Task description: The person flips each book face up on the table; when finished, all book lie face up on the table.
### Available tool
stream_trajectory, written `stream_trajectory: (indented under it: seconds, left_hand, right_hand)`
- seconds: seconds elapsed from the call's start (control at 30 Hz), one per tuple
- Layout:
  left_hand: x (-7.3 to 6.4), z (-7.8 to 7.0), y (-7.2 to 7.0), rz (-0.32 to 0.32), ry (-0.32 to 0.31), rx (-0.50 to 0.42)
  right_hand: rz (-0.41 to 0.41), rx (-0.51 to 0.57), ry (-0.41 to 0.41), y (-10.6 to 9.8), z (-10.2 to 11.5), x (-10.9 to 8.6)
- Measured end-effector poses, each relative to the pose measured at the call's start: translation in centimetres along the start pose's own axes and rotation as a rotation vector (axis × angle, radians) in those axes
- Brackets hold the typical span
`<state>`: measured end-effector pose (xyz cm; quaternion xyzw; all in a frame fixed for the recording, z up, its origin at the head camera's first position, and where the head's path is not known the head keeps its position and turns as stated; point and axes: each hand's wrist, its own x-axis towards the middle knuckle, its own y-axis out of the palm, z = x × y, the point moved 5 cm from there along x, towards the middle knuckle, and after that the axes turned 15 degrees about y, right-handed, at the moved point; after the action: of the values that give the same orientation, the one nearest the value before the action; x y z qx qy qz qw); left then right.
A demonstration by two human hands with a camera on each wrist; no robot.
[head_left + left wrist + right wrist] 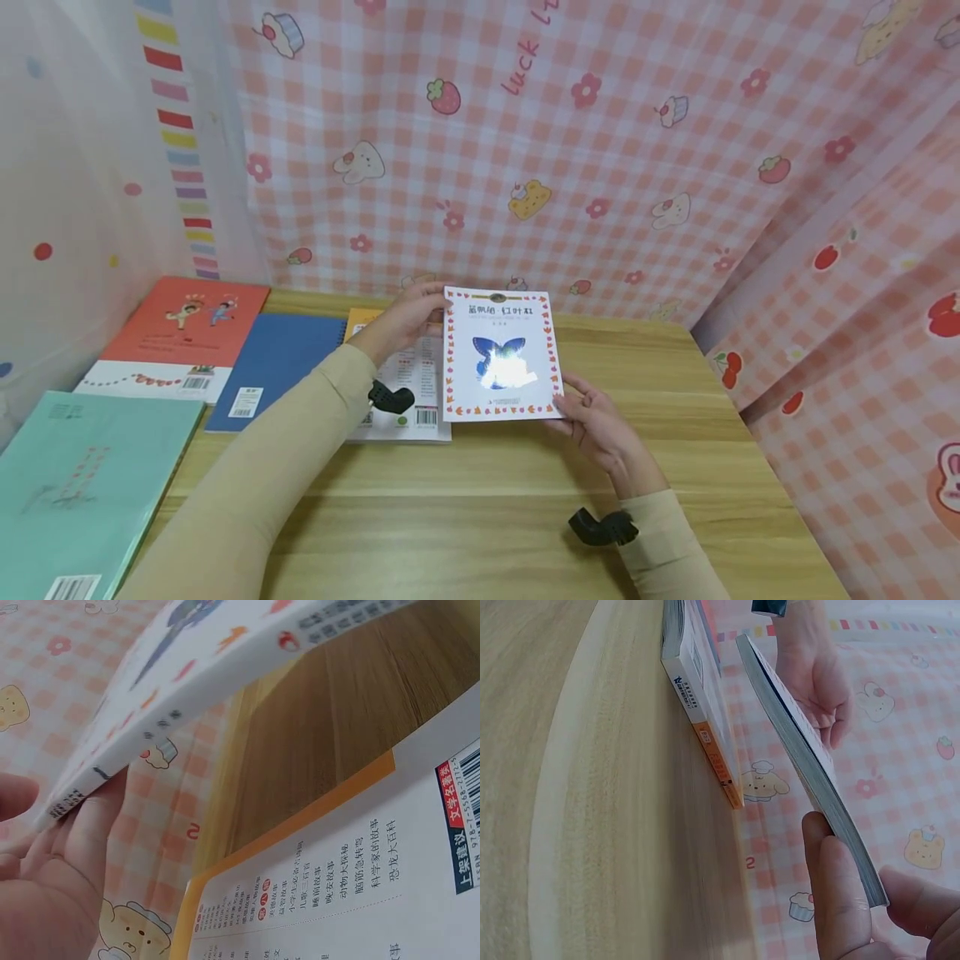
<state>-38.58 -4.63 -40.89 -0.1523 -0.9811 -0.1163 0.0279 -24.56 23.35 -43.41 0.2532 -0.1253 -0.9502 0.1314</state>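
Note:
Both hands hold a thin white book (498, 354) with a blue butterfly and a leaf border on its cover. The book is raised above the table, cover up, with glare over the butterfly. My left hand (414, 317) grips its upper left corner, and in the left wrist view fingers (82, 832) lie under the spine. At the lower right corner my right hand (600, 425) pinches the book between thumb and fingers. The right wrist view shows the page edges (810, 765) tilted between those fingers. Below and left lies a white book with an orange edge (412, 383), partly hidden by the left arm.
A blue spiral notebook (288, 358), a red and white book (187, 325) and a teal book (97, 492) lie along the left of the wooden table (450, 517). Checked pink cloth (480, 150) hangs behind and at the right. A black wrist device (600, 527) sits by the right sleeve.

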Motion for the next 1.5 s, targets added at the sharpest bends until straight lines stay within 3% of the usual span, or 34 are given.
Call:
stream_trajectory:
  seconds: [0.67,1.1,1.27,1.5]
  left_hand:
    - [-0.1,1.1,0.9,-0.011,-0.164,0.081]
    - [0.8,2.1,1.3,-0.033,-0.154,0.175]
    - [0.8,2.5,1.4,0.002,-0.172,0.168]
    - [0.8,3.2,1.6,0.019,-0.163,0.247]
  right_hand:
    - [-0.034,-0.083,0.050,-0.7,-0.4,-0.2]
    - [-0.062,-0.084,0.060,-1.2,-0.4,0.0]
    - [-0.060,-0.096,0.057,-1.7,-0.4,0.1]
    - [-0.060,-0.122,0.056,-2.0,-0.6,0.2]
